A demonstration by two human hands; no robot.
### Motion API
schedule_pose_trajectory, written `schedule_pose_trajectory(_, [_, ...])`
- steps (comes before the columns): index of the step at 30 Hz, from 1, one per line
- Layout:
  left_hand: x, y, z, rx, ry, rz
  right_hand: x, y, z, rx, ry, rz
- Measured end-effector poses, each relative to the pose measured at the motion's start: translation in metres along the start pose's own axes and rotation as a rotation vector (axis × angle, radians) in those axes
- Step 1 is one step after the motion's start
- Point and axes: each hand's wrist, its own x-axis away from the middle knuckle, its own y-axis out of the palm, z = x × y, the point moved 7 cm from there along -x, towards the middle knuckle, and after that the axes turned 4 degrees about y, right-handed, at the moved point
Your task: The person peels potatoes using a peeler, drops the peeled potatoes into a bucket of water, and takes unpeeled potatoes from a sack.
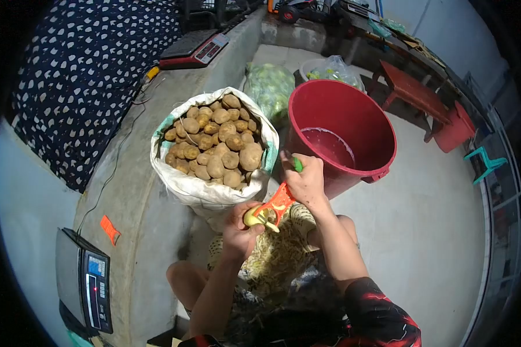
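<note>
My left hand (239, 230) is closed around a potato (253, 217) whose visible side is peeled to pale yellow. In my right hand (307, 179) is an orange peeler (281, 198), its head against the potato, with a pale strip hanging beside it. A green piece (297, 164) sticks out at the top of my right fist; I cannot tell what it belongs to. Just beyond my hands stands a white woven sack (197, 188) full of unpeeled potatoes (217, 141). Peelings (278, 254) lie heaped below my hands, between my feet.
A large red tub (341, 168) stands beyond my right hand. Behind it are a bag of green produce (269, 84) and a red bench (414, 89). On the ledge at left lie another orange peeler (109, 229), a scale (90, 283) and a red scale (194, 51).
</note>
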Motion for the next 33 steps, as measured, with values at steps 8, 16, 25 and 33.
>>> schedule_pose_trajectory(8, [0.003, 0.002, -0.001, -0.146, -0.015, -0.068, -0.005, -0.003, 0.008, -0.044, 0.218, -0.193])
schedule_pose_trajectory(16, [0.007, -0.005, -0.01, -0.036, -0.162, 0.02, -0.008, -0.006, 0.013, 0.09, 0.201, -0.138])
schedule_pose_trajectory(25, [0.004, -0.003, -0.019, 0.175, -0.135, -0.078, -0.009, -0.008, 0.022, -0.024, 0.217, -0.024])
schedule_pose_trajectory(33, [0.009, -0.011, -0.023, 0.241, -0.159, 0.031, -0.012, -0.014, 0.023, 0.153, 0.09, 0.047])
